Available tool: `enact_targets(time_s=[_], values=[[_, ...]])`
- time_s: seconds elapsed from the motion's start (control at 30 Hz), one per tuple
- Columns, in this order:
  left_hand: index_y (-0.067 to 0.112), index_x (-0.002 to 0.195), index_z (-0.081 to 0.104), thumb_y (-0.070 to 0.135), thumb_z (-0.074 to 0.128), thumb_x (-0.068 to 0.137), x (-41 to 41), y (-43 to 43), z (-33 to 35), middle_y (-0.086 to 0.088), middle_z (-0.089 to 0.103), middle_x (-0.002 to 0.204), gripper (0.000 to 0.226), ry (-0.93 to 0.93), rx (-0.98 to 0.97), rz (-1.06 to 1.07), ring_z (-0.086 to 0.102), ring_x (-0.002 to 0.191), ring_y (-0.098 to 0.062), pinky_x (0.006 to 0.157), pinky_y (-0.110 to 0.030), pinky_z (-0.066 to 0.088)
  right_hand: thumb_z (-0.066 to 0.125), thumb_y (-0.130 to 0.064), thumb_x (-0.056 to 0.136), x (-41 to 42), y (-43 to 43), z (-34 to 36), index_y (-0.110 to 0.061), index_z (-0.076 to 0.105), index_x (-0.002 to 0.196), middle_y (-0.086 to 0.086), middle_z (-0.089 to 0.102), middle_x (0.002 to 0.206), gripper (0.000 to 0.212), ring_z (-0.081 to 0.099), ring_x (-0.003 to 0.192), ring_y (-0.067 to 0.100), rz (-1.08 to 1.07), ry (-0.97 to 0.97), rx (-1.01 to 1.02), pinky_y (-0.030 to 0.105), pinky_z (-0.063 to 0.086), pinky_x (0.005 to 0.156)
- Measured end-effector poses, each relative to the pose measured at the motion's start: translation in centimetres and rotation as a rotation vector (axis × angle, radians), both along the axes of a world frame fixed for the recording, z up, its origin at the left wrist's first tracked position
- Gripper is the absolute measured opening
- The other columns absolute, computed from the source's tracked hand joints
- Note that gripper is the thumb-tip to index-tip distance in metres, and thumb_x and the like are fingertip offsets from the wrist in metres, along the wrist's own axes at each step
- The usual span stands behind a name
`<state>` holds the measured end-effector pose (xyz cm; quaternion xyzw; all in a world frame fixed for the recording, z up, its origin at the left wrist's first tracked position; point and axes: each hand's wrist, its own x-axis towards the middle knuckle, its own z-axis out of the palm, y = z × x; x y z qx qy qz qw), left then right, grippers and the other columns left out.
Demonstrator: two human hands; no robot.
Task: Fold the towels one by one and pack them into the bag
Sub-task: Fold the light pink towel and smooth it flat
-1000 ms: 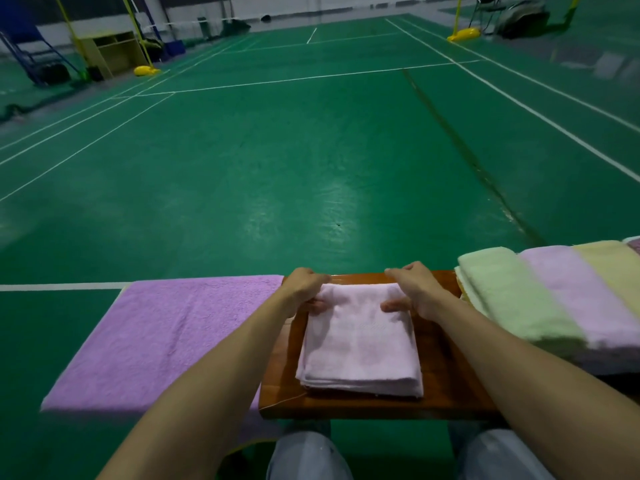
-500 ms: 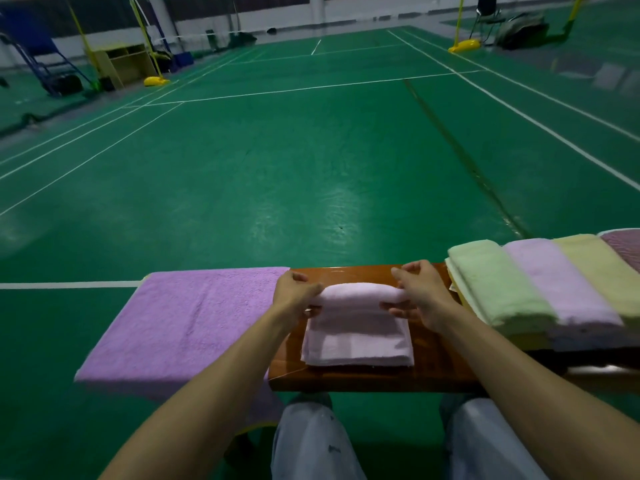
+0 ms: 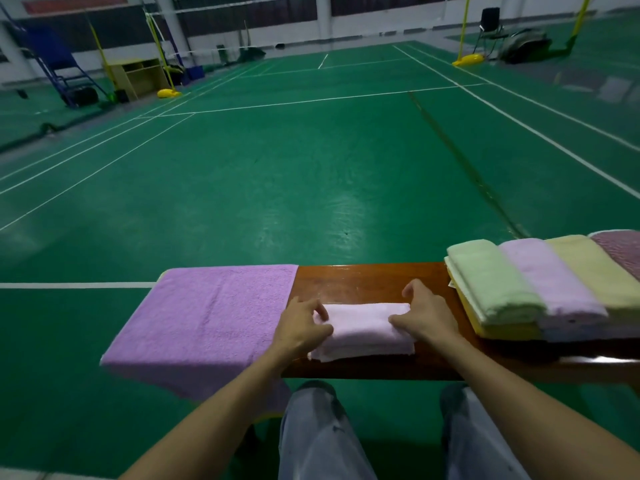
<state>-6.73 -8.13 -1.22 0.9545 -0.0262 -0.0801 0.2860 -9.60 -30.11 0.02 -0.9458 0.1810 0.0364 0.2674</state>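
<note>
A pale pink towel (image 3: 363,329) lies folded into a narrow thick strip on the wooden bench (image 3: 363,282). My left hand (image 3: 303,329) grips its left end with curled fingers. At the towel's right end is my right hand (image 3: 427,317), thumb on top and fingers curled behind the far edge. A larger purple towel (image 3: 211,313) lies spread flat on the bench's left part, its near edge hanging over. No bag is in view.
Folded towels sit side by side at the bench's right end: green (image 3: 491,282), lilac (image 3: 550,285), yellow (image 3: 599,271) and mauve (image 3: 623,247), over more towels. My knees (image 3: 322,434) are under the bench. Green court floor lies beyond.
Both hands carried the pink towel's far edge toward me, folding it in half into a narrower strip. The view also tilted up.
</note>
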Motion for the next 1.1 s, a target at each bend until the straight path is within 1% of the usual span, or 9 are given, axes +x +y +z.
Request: enact_targets(time_s=[0.07, 0.17, 0.3, 0.43, 0.53, 0.8, 0.87, 0.97, 1.1], values=[[0.024, 0.085, 0.063, 0.032, 0.065, 0.083, 0.3, -0.1, 0.4, 0.001, 0.046, 0.109, 0.008, -0.075, 0.093, -0.034, 0.040, 0.109, -0.016, 0.095, -0.032, 0.039, 0.072, -0.048, 0.075, 0.1, -0.2, 0.3, -0.026, 0.047, 0.116, 0.002, 0.065, 0.106, 0.053, 0.059, 0.087, 0.022, 0.052, -0.027, -0.197, 0.030, 0.049, 0.070], [0.018, 0.082, 0.061, 0.034, 0.058, 0.091, 1.5, -1.4, 1.0, 0.003, 0.042, 0.103, 0.018, -0.306, 0.071, -0.091, 0.033, 0.103, -0.011, 0.093, -0.026, 0.032, 0.068, -0.055, 0.080, 1.1, 0.0, 0.1, -0.026, 0.051, 0.124, 0.002, 0.059, 0.109, 0.055, 0.052, 0.098, 0.020, 0.149, -0.200, -0.217, 0.030, 0.046, 0.075], [0.012, 0.105, 0.059, 0.020, 0.048, 0.097, 2.2, -4.1, 0.0, -0.005, 0.052, 0.116, 0.016, -0.350, 0.026, -0.231, 0.049, 0.104, -0.019, 0.096, -0.036, 0.045, 0.060, -0.057, 0.087, 1.9, 1.9, -1.4, -0.028, 0.040, 0.144, 0.003, 0.040, 0.147, 0.067, 0.034, 0.136, 0.021, 0.389, -0.161, -0.056, 0.038, 0.034, 0.112], [0.018, 0.139, 0.042, 0.034, 0.033, 0.103, 1.1, -3.4, -3.3, -0.003, 0.044, 0.145, 0.040, -0.291, 0.228, -0.406, 0.038, 0.135, -0.020, 0.114, -0.036, 0.030, -0.001, -0.095, 0.062, 1.0, 1.9, -4.1, -0.038, 0.030, 0.149, -0.005, 0.024, 0.160, 0.109, 0.013, 0.149, 0.018, 0.486, -0.035, -0.090, 0.052, 0.017, 0.120], [0.022, 0.149, 0.026, 0.048, 0.022, 0.102, 0.3, -2.1, -4.8, 0.002, 0.022, 0.159, 0.055, -0.234, 0.289, -0.384, 0.010, 0.148, -0.016, 0.119, -0.040, 0.009, -0.015, -0.099, 0.046, 0.6, 1.0, -5.1, -0.049, 0.028, 0.147, -0.010, 0.018, 0.162, 0.121, 0.005, 0.151, 0.017, 0.493, -0.032, -0.106, 0.060, 0.004, 0.117], [0.036, 0.153, 0.003, 0.072, 0.022, 0.087, 0.8, 1.5, -5.9, 0.007, -0.006, 0.161, 0.077, -0.045, 0.200, -0.324, -0.006, 0.148, -0.018, 0.117, -0.044, -0.004, 0.002, -0.102, 0.052, 0.2, 0.1, -6.1, -0.062, 0.023, 0.142, -0.002, -0.001, 0.164, 0.102, -0.009, 0.150, 0.025, 0.394, 0.038, -0.080, 0.055, -0.011, 0.115], [0.034, 0.153, 0.008, 0.068, 0.031, 0.082, 0.7, 2.1, -5.0, 0.005, 0.007, 0.160, 0.082, 0.022, 0.064, -0.317, 0.004, 0.147, -0.020, 0.118, -0.042, 0.004, 0.022, -0.083, 0.070, 0.4, 0.2, -5.9, -0.059, 0.024, 0.143, 0.001, 0.001, 0.164, 0.077, -0.008, 0.150, 0.026, 0.373, 0.079, -0.052, 0.055, -0.011, 0.116], [0.020, 0.141, 0.030, 0.039, 0.065, 0.083, 1.4, 2.4, -3.1, 0.005, 0.038, 0.134, 0.070, 0.133, -0.213, -0.256, 0.038, 0.127, -0.020, 0.107, -0.030, 0.034, 0.038, -0.057, 0.068, 0.6, -0.4, -5.2, -0.054, 0.028, 0.142, -0.001, 0.014, 0.162, 0.075, 0.000, 0.150, 0.024, 0.393, 0.126, 0.008, 0.054, -0.003, 0.118], [0.020, 0.119, 0.039, 0.020, 0.075, 0.079, 2.3, 2.7, -2.0, 0.002, 0.049, 0.112, 0.054, 0.253, -0.204, -0.282, 0.052, 0.101, -0.015, 0.088, -0.029, 0.052, 0.053, -0.054, 0.064, 0.3, -2.3, -4.2, -0.055, 0.034, 0.134, -0.002, 0.033, 0.151, 0.072, 0.018, 0.145, 0.022, 0.433, 0.101, 0.110, 0.049, 0.008, 0.116]])
